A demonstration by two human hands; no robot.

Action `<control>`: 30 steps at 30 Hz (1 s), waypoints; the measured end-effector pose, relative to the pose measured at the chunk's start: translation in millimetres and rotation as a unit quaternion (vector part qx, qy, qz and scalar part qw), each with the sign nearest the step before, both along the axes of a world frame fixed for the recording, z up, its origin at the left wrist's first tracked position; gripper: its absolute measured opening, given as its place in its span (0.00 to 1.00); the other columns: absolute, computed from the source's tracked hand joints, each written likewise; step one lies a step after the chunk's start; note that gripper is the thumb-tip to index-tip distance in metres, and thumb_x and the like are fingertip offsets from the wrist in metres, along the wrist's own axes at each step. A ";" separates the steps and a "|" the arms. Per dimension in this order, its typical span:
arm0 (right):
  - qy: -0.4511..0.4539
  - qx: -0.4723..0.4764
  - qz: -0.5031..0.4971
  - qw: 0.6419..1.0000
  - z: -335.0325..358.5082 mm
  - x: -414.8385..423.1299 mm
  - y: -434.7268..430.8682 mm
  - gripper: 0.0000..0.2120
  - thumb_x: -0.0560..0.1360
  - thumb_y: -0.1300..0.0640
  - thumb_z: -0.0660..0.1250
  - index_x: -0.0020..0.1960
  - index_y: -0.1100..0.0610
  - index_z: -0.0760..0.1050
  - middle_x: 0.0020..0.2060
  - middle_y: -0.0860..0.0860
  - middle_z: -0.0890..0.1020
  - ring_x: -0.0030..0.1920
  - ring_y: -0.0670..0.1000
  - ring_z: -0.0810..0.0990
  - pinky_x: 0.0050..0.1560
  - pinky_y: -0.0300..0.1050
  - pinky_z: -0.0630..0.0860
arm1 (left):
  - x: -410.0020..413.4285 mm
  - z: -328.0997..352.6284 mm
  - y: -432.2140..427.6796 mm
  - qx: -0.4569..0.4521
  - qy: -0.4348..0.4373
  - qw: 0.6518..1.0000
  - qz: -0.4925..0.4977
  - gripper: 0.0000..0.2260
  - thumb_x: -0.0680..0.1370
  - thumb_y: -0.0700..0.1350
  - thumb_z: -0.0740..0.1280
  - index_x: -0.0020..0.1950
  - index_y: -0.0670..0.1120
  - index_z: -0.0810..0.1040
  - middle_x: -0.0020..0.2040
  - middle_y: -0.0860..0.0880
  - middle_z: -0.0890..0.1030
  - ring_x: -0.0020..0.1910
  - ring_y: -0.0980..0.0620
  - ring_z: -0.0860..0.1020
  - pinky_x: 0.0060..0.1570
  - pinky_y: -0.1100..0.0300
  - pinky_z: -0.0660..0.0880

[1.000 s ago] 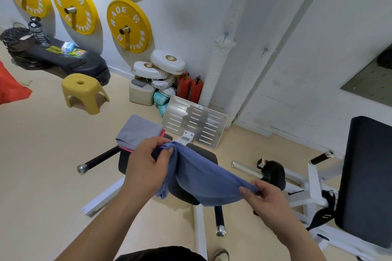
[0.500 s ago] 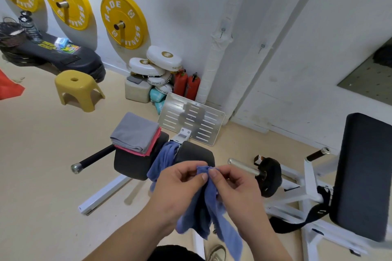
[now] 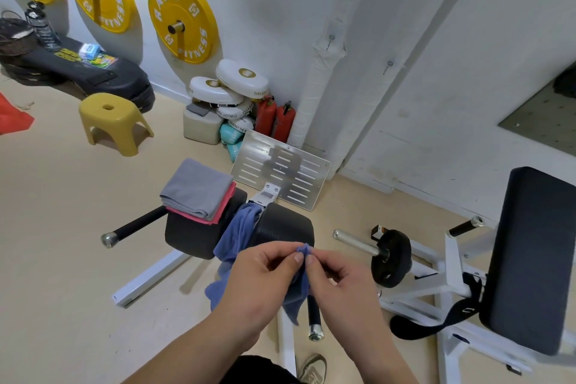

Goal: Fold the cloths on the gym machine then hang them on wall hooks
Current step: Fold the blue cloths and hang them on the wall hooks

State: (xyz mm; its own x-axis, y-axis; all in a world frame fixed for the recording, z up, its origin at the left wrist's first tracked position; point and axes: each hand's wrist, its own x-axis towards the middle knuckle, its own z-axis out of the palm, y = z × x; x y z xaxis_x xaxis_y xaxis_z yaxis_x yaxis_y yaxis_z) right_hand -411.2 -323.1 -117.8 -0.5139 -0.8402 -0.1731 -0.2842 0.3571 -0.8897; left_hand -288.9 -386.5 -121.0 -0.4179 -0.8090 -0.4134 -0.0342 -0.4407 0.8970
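My left hand (image 3: 265, 277) and my right hand (image 3: 339, 280) meet in front of me, both pinching the top corners of a blue cloth (image 3: 237, 240). The cloth hangs down between and behind my hands and drapes against the black roller pads (image 3: 280, 224) of the gym machine. A folded grey cloth (image 3: 196, 187) lies on a folded pink cloth (image 3: 226, 207), stacked on the left roller pad. Two wall hooks (image 3: 331, 39) (image 3: 388, 65) stick out of the white wall above.
A slotted metal footplate (image 3: 280, 171) stands behind the pads. A yellow stool (image 3: 113, 121) is on the floor at left. Yellow weight plates (image 3: 182, 20) hang on the wall. White boxing pads (image 3: 230, 87) and red extinguishers (image 3: 276, 117) sit by the wall. A black backrest (image 3: 536, 256) is at right.
My hands were apart, stretching the blue cloth wide; they have come together, bringing its corners to meet so the cloth hangs doubled. My view has shifted slightly down.
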 end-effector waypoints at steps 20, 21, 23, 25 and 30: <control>0.037 0.033 0.102 0.994 -0.8 -30.6 5.7 0.26 0.76 0.65 0.71 0.65 0.40 0.77 0.59 0.36 0.81 0.60 0.33 0.77 0.54 0.24 0.73 | 15.2 10.4 -23.7 -0.214 -0.036 0.970 -0.111 0.07 0.83 0.38 0.65 0.51 0.49 0.81 0.43 0.53 0.85 0.42 0.59 0.83 0.44 0.67 0.77; 0.044 0.042 0.122 0.991 -0.6 -32.4 5.3 0.23 0.75 0.65 0.72 0.63 0.41 0.78 0.55 0.38 0.83 0.58 0.36 0.79 0.53 0.25 0.73 | 16.3 13.2 -25.0 -0.224 -0.029 0.967 -0.122 0.08 0.83 0.38 0.65 0.51 0.49 0.80 0.43 0.53 0.85 0.42 0.59 0.82 0.44 0.67 0.76; 0.043 0.061 0.136 0.988 3.3 -33.9 3.3 0.13 0.74 0.62 0.73 0.54 0.45 0.82 0.46 0.45 0.85 0.49 0.45 0.82 0.48 0.32 0.77 | 17.8 18.0 -28.2 -0.249 -0.024 0.959 -0.134 0.08 0.83 0.38 0.65 0.52 0.51 0.79 0.43 0.55 0.84 0.43 0.59 0.81 0.44 0.67 0.76; 0.043 0.079 0.131 0.987 3.0 -37.5 4.0 0.06 0.73 0.59 0.74 0.46 0.49 0.80 0.42 0.48 0.84 0.46 0.49 0.82 0.47 0.37 0.78 | 18.6 22.3 -29.7 -0.272 -0.027 0.954 -0.123 0.08 0.83 0.38 0.65 0.52 0.52 0.79 0.42 0.57 0.83 0.41 0.60 0.80 0.42 0.69 0.75; 0.098 0.126 0.119 0.980 -18.6 -51.7 14.7 0.11 0.73 0.65 0.64 0.42 0.49 0.76 0.38 0.43 0.82 0.40 0.42 0.78 0.43 0.33 0.75 | 21.1 24.1 -35.6 -0.279 -0.039 0.959 -0.028 0.08 0.83 0.41 0.65 0.52 0.53 0.80 0.44 0.56 0.83 0.45 0.60 0.81 0.44 0.71 0.74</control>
